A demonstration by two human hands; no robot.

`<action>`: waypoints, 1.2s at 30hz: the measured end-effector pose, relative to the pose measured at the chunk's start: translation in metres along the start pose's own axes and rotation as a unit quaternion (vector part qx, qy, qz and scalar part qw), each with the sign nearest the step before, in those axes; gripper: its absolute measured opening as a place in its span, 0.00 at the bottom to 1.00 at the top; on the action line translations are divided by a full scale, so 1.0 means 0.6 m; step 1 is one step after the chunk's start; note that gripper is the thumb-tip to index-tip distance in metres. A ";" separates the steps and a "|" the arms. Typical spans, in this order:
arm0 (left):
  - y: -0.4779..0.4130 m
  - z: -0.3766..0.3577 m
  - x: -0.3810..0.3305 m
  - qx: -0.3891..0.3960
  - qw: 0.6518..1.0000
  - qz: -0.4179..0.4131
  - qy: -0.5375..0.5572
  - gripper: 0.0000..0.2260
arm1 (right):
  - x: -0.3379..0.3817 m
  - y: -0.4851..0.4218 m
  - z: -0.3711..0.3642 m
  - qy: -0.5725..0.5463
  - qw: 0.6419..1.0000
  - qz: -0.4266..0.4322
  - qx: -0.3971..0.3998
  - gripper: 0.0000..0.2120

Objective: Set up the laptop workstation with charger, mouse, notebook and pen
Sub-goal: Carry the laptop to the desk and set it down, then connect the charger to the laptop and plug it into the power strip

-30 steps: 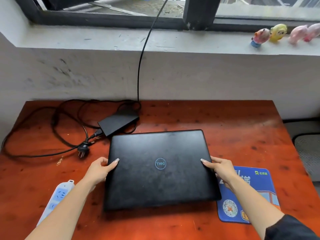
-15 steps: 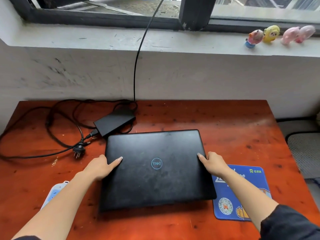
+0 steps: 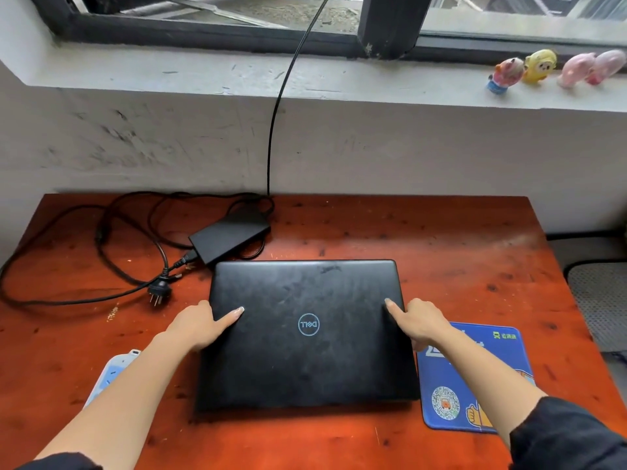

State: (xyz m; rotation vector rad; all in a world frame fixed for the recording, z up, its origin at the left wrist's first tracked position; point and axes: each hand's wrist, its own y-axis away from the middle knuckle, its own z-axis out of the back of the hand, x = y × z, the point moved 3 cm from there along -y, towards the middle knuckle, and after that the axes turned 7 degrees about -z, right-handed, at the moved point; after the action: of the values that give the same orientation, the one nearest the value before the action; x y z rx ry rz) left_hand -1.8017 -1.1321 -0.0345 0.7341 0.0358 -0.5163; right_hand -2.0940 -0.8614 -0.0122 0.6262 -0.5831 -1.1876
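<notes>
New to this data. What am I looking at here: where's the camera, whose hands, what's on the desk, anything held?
There is no robot here. A person wears one wide-angle camera on the head, so the single view looks forward and down over their own arms.

The left hand and right hand grip the two side edges of a closed black laptop, which lies flat on a reddish wooden desk. Nothing else is held.

Behind the laptop, to the left, sits the black charger brick with loose cable, its wall plug lying unplugged on the desk. A white power strip shows beside the left forearm. A blue mouse pad lies right of the laptop, partly under it. Small toy figures stand on the windowsill. No mouse, notebook or pen is in view.
</notes>
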 end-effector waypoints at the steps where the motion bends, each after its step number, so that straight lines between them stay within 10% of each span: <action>1: 0.002 0.000 -0.001 0.004 1.000 0.002 0.003 0.36 | 0.001 0.001 0.001 0.005 1.000 0.003 0.002 0.30; 27: 0.040 -0.033 0.008 -0.030 0.993 0.102 0.046 0.40 | -0.001 0.037 -0.021 0.054 0.998 0.034 0.004 0.26; 36: 0.108 -0.059 0.005 -0.116 0.975 0.098 0.164 0.29 | 0.077 0.085 -0.023 0.240 0.946 0.149 -0.158 0.19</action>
State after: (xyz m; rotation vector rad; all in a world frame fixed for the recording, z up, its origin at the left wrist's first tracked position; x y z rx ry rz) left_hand -1.7642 -1.0701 -0.0210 0.5790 0.3243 -0.1929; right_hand -2.0382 -0.8912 0.0185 0.5046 -0.0635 -0.7784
